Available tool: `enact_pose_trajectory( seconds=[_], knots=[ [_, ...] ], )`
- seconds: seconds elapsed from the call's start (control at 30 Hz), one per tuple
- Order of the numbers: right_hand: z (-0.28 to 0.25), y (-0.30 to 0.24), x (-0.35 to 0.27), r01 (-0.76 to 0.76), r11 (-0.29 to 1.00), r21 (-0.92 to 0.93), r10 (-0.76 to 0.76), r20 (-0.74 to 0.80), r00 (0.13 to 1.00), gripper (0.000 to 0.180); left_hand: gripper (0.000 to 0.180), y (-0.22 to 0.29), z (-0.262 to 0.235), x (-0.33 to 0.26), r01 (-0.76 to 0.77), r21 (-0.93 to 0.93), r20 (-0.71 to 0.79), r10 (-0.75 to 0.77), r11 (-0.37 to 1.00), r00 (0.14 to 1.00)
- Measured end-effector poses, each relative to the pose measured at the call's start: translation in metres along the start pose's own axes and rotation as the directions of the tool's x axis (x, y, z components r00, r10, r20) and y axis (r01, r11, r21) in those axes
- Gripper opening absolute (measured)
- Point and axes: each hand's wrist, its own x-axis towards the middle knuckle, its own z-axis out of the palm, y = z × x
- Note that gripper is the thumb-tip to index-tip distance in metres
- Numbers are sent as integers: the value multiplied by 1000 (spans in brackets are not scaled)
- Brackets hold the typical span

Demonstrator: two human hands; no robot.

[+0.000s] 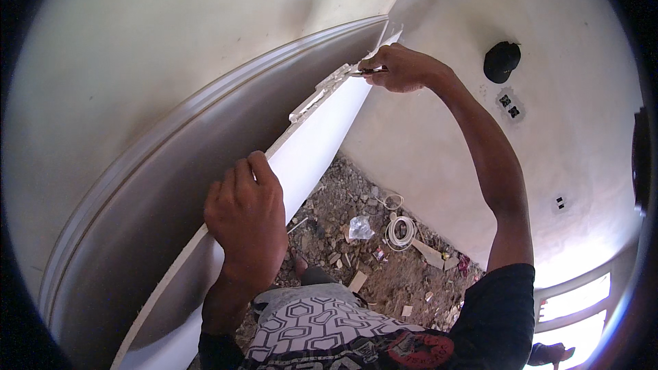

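A long white board (pixel 322 164), which looks like plasterboard, stands on edge at a slant from the lower left to the far corner. My left hand (pixel 245 216) is closed over its upper edge, fingers curled round to the far side. Farther along the same edge, my right hand (pixel 404 68) grips a small dark hand tool with a thin metal end (pixel 363 72); its exact kind is hard to make out. The tool's end is at the board's edge. Beside it, the edge is ragged, with broken pale pieces (pixel 312 104) along it.
A pale rail (pixel 205 98) runs along the left wall behind the board. Rubble and scraps cover the ground, with a white cable coil (pixel 399 233) and a clear plastic bag (pixel 360 228). A black cap (pixel 502 62) hangs above a socket box (pixel 509 105).
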Motion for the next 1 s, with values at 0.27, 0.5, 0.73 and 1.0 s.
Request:
enact_pose_trajectory(
  seconds=[0.27, 0.5, 0.73, 1.0],
  knots=[
    [0, -15, 17, 98, 970, -225, -91, 44, 995, 30, 21, -2, 2, 1, -14, -38, -6, 14, 999, 1000],
    [-11, -16, 11, 143, 972, -184, -129, 83, 988, 29, 24, -2, 1, 1, 4, -52, 17, -3, 999, 1000],
    [-6, -8, 13, 57, 982, -181, -45, 71, 996, 31, 28, -2, 2, 0, -23, -60, -38, 21, 998, 999],
    [-9, -21, 5, 91, 988, -124, -83, 63, 995, 29, 34, -2, 2, -2, -18, -46, 9, 18, 999, 1000]
  ],
)
